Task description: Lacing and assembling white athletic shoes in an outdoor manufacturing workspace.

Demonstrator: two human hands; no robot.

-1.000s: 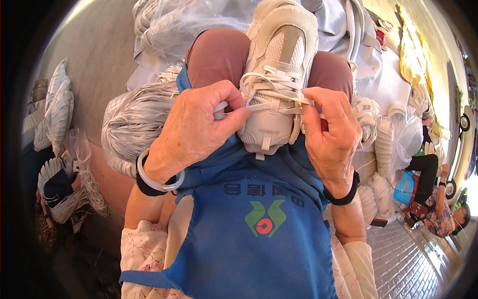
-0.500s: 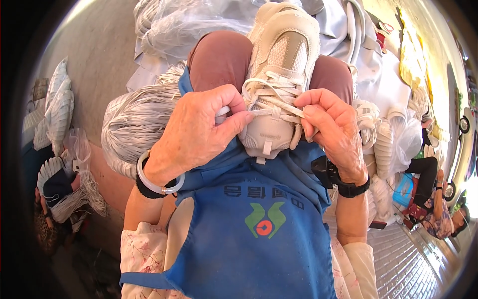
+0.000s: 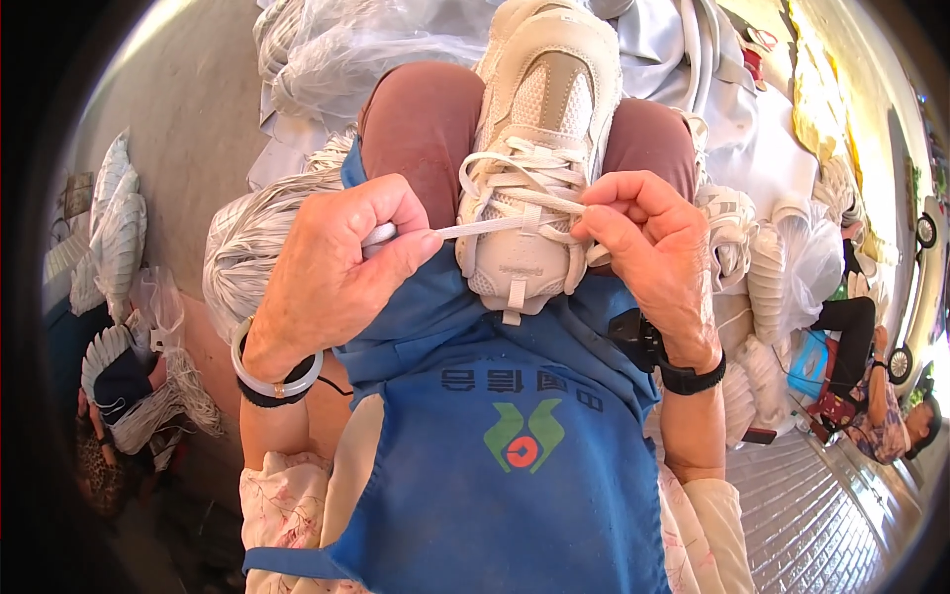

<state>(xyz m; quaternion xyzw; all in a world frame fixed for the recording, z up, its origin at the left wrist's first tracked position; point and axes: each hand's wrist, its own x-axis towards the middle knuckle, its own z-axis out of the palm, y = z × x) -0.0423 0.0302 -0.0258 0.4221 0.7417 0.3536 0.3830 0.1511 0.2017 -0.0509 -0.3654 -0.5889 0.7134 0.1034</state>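
A cream sneaker (image 3: 534,109) rests between my knees, its toe pointing away and its tongue end toward me. Pale flat shoelaces (image 3: 524,183) cross over its front, with loops still slack. Pinched between thumb and fingers of my left hand (image 3: 346,257) is a shoelace, stretched from the shoe out to the left. My right hand (image 3: 648,243) grips a lace at the right side of the eyelets, thumb and forefinger pressed together. Under the shoe's near end lies my blue apron (image 3: 505,445).
A large bundle of pale laces (image 3: 262,247) lies left of my knee. Clear plastic bags (image 3: 386,59) sit beyond my knees. More laced shoe parts (image 3: 727,233) are heaped at right. One person (image 3: 881,416) sits far right; another person (image 3: 104,445) is at far left.
My left hand has moved left and slightly down, drawing out a length of lace. The right hand stays near the eyelets. The whole view has shifted a little.
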